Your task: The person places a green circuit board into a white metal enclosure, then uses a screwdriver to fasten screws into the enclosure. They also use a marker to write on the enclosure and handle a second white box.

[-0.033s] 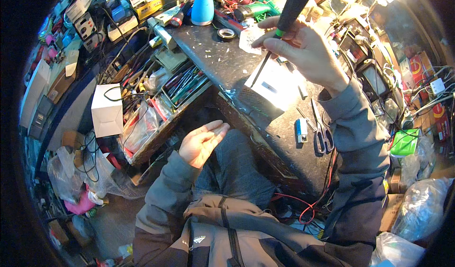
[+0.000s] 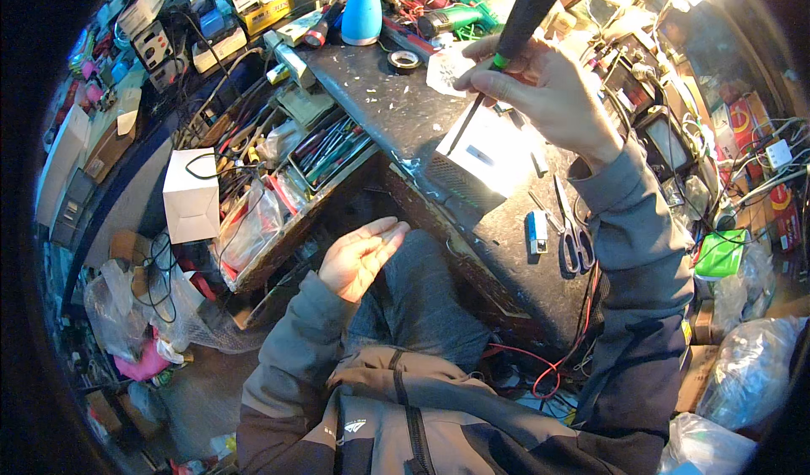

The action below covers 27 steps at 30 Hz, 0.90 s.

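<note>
My right hand (image 2: 553, 99) is closed around a screwdriver (image 2: 527, 15) with a thick black handle and a green ring. Its dark shaft slants down to the edge of a box-shaped metal device (image 2: 456, 180) on the bench. The device has a bright top, washed out by lamp light, and a perforated side facing me. Over my lap, beside the open drawer, my left hand (image 2: 363, 256) is raised palm up. Its fingers are stretched out and lightly curved, with no object visible in them.
Scissors (image 2: 574, 230) and a small blue-and-white box (image 2: 536, 232) lie right of the device. A tape roll (image 2: 403, 61) and a blue spray bottle (image 2: 361, 15) stand farther back. The pulled-out drawer (image 2: 329, 197) holds many tools. Red cables (image 2: 548, 369) hang below the bench edge.
</note>
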Available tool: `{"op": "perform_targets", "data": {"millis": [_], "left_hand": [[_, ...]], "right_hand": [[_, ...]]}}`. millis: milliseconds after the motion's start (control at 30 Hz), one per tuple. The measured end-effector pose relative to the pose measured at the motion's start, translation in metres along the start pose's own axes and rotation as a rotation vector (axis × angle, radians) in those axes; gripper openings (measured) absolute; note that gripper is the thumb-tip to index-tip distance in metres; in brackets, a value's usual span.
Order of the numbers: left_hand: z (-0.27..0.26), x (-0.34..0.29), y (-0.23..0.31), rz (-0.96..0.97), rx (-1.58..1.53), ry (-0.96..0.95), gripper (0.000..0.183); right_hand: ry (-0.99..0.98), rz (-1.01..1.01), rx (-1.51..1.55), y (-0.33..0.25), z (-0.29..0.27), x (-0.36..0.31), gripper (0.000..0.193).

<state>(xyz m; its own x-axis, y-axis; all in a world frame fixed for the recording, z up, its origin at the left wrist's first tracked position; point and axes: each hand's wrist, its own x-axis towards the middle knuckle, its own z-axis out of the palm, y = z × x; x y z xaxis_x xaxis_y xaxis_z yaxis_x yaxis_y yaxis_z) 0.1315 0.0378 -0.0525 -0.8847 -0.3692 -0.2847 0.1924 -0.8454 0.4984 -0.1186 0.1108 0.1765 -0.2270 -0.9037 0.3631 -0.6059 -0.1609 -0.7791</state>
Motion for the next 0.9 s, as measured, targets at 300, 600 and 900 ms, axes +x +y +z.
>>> {"op": "perform_targets", "data": {"millis": [300, 600, 900], "left_hand": [[0.002, -0.026, -0.036, -0.126, -0.024, 0.075, 0.029], [0.074, -0.032, -0.006, 0.153, -0.354, -0.147, 0.041], [0.116, -0.036, -0.003, 0.157, -0.545, -0.235, 0.041]], "right_hand": [[-0.063, 0.040, 0.018, 0.017, 0.002, -0.004, 0.024], [0.160, 0.040, 0.110, -0.045, 0.000, -0.059, 0.014], [0.158, 0.019, 0.486, -0.037, 0.033, -0.117, 0.012]]}}
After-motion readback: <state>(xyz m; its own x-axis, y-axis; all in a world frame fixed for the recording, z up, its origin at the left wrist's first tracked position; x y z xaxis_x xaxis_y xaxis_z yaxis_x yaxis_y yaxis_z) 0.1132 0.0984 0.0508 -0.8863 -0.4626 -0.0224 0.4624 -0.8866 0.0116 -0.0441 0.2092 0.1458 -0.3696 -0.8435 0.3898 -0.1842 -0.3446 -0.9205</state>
